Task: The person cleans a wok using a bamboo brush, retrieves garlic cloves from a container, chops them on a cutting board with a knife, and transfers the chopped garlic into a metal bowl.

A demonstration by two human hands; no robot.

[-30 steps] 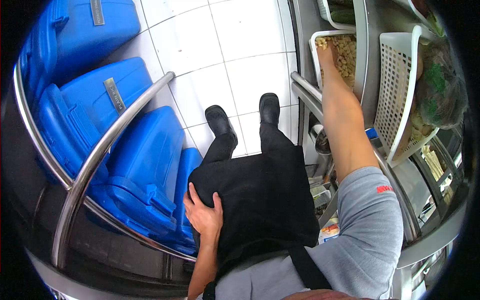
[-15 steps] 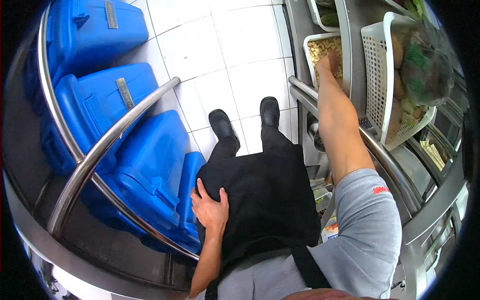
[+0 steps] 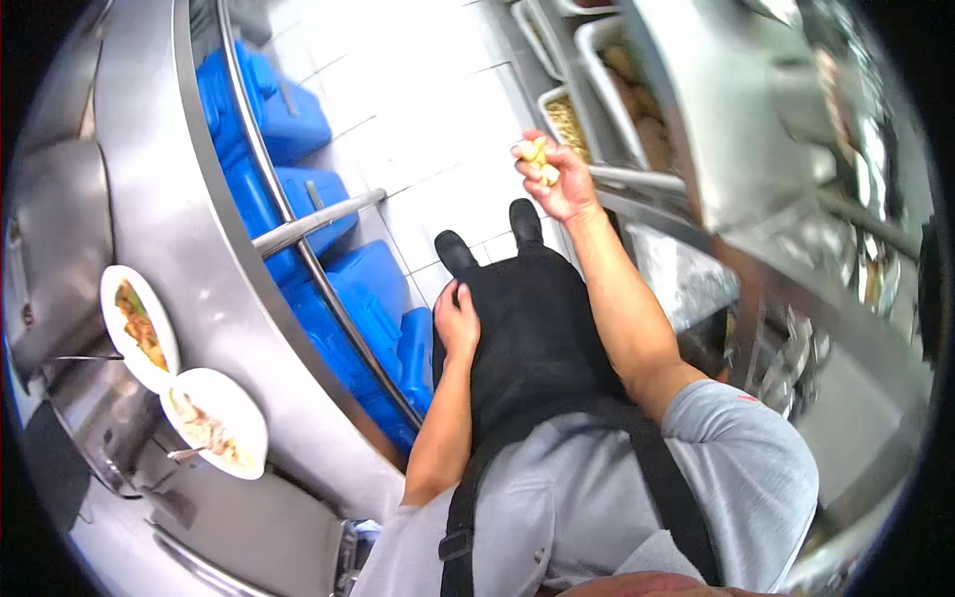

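A handful of pale yellow garlic cloves (image 3: 537,159) rests in my right hand (image 3: 567,189), with the fingers curled around them. The hand is raised over the floor, left of a white bin (image 3: 544,104) that holds more of the same cloves. Against the left side of my black apron (image 3: 527,328) lies my left hand (image 3: 458,320). Its thumb and forefinger are apart and nothing shows in it; the other fingers are partly hidden.
Blue lidded bins (image 3: 363,279) stand at left behind a metal rail (image 3: 318,224). Above them, a steel counter (image 3: 234,269) carries two white oval dishes (image 3: 254,403) of food. At right, a white basket (image 3: 594,50) of brown produce sits near a steel shelf frame (image 3: 731,259).
My right hand has come up out of the bin with garlic cloves in it. My left hand stays at the apron, its fingers less spread. The view has shifted, bringing the counter and dishes in.
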